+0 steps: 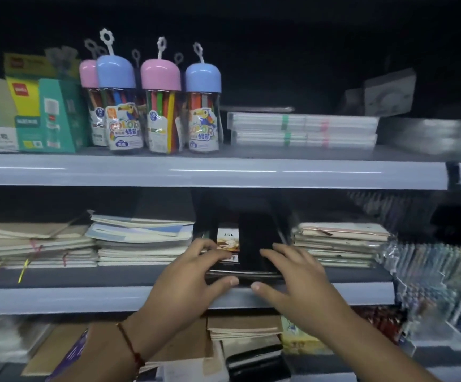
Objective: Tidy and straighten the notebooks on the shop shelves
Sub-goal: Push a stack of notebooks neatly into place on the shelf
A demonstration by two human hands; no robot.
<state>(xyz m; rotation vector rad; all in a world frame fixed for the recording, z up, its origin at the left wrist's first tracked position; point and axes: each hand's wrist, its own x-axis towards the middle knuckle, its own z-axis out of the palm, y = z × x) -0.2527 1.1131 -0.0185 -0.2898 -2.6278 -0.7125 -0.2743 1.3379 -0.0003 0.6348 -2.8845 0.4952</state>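
So I've got both hands on the black notebook stack [254,244] sitting in the middle of the middle shelf [86,296], right at its near edge. My left hand [185,285] has its fingers [210,248] curled over the top left side and the thumb against the front edge, so it's gripping the stack. My right hand [301,279] does the same on the right side, fingers lying on the dark cover, thumb at the front edge. A label with a barcode peeks out between my hands.

Just left of it is a messy pile of pale notebooks [141,241], and further left some brown ones [30,244], a few askew. To the right is another stack of light notebooks [339,241].

On the upper shelf [210,172], clear tubs with pink and blue dome lids [160,106] hold coloured pencils standing upright. Teal and yellow boxes [39,114] sit left of them, flat white packs [303,130] to the right.
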